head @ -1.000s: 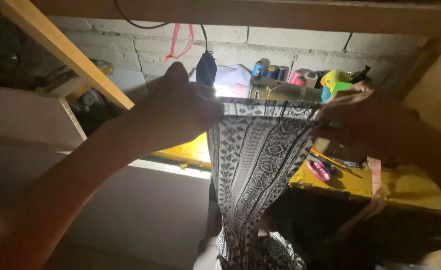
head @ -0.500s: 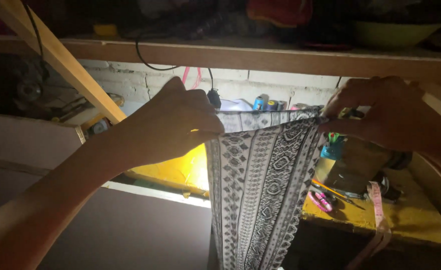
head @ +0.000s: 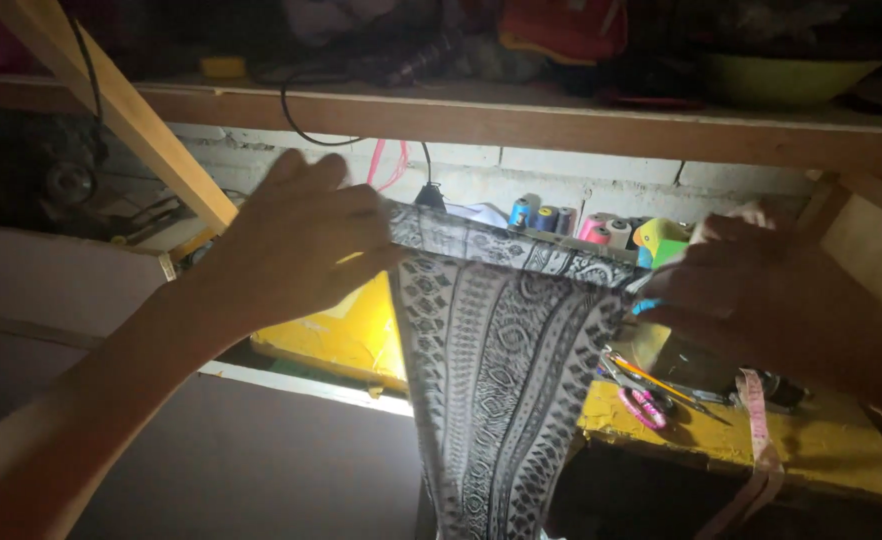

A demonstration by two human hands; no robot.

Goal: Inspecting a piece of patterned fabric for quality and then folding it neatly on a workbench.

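A black-and-white patterned cloth (head: 501,370) hangs stretched out in mid-air in front of a yellow worktable (head: 351,335), its top hem pulled taut. The left hand (head: 296,245) pinches one end of that hem and the right hand (head: 751,295) grips the other, the two held well apart. Behind the hem stands a row of coloured thread spools (head: 581,222); pink-handled scissors (head: 646,405) and a measuring tape (head: 758,420) lie on the table, under a wooden shelf (head: 521,125).

The scene is dim. One hard light, seemingly from behind the patterned cloth (head: 501,360), glows along the yellow table's (head: 831,450) near edge. Both hands are shadowed; the left hand (head: 296,245) looks slightly blurred. The shelf (head: 521,120) above is murky.
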